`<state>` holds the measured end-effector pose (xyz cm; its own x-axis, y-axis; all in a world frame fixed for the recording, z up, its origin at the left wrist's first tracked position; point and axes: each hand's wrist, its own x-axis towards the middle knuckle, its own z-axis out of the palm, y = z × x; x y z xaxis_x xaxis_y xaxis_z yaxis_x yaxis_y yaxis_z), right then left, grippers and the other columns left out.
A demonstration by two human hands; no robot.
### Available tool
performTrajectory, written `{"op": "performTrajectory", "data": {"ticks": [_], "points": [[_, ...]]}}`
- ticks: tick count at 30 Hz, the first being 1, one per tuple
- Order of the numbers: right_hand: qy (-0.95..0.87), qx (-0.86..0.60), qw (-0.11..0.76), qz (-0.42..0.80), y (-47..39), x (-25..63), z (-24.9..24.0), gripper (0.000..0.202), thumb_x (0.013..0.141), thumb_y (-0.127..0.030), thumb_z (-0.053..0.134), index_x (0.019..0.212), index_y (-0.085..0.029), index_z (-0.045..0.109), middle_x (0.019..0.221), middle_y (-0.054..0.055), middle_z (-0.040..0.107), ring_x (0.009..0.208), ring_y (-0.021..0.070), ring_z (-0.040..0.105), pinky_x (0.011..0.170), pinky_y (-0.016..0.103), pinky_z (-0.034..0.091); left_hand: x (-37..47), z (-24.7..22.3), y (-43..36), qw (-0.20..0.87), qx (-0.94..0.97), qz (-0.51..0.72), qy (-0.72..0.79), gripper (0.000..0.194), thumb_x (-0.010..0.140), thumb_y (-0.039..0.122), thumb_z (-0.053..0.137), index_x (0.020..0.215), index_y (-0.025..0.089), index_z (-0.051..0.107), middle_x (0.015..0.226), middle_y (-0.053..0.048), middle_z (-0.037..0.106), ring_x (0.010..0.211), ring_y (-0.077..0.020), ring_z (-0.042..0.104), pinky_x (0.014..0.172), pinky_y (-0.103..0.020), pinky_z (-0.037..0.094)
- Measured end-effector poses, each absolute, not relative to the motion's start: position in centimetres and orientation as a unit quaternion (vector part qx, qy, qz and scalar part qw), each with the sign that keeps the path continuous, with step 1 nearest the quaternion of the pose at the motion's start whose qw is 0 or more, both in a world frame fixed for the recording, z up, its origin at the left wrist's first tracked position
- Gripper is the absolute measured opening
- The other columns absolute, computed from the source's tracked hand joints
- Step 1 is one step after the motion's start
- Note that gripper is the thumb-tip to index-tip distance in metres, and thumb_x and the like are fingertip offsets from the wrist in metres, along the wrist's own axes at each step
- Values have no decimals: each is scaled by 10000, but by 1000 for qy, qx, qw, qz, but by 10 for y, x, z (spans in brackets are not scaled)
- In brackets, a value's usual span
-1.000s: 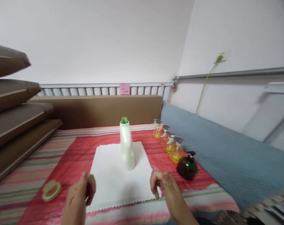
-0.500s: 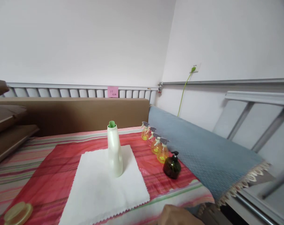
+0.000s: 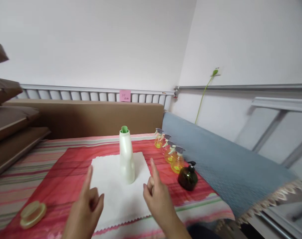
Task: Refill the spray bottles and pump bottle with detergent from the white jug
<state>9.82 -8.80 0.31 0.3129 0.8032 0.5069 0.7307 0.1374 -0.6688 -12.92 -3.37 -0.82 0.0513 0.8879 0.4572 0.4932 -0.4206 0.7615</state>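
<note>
A tall white bottle [image 3: 126, 156] with a green piece in its open neck stands upright on a white scallop-edged cloth [image 3: 111, 202]. My left hand [image 3: 85, 207] is over the cloth's left edge, index finger stretched out, thumb apart and the other fingers bent; it holds nothing. To the right of the bottle, my right hand [image 3: 159, 196] points its index finger forward in a similar way, also holding nothing. Neither hand touches the bottle. A pale yellow round cap-like piece [image 3: 33, 214] lies left of my left hand.
Several small spray bottles [image 3: 177, 162] and a dark green pump bottle [image 3: 188, 177] line the right side of the red cloth [image 3: 63, 172]. Brown paper packages [image 3: 11, 122] are stacked at left. Behind are a long brown box [image 3: 98, 118] and a radiator [image 3: 83, 95].
My left hand has come into view from below. My right hand has risen from the bottom edge to beside the bottle. The camera view has shifted slightly left.
</note>
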Motion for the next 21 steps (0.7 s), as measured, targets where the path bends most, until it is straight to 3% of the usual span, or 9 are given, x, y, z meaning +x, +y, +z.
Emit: {"op": "performTrajectory", "data": {"ticks": [1,3,8,21], "points": [[-565,-705,424,69,-75,105,-8,761,664,-51,448,1387,-232,297,469,-104,396,443,130,449,476,239,346,-126,-16,-26,218,710,448,497,852,737,317,512,1445,114,82,477,125,277,406,-107,334,459,-200,297],[-556,-720,404,98,-58,119,-29,795,578,-38,444,1358,-173,368,405,-117,317,397,133,404,429,238,275,-125,-36,-13,234,723,390,520,863,713,191,463,1440,72,14,457,131,271,398,-112,335,461,-205,270],[-564,-711,399,131,-55,130,-47,765,633,-93,413,1389,-117,300,412,-113,318,400,137,391,451,255,253,-132,-63,-3,238,726,308,567,895,649,6,402,1437,69,-17,450,125,314,437,-117,390,492,-220,255],[-551,-714,398,169,-56,127,-51,830,602,-75,415,1413,-95,240,430,-121,283,422,138,373,472,247,249,-131,-53,-2,233,731,305,563,880,669,24,408,1442,107,-3,451,127,327,421,-117,414,488,-217,260]]}}
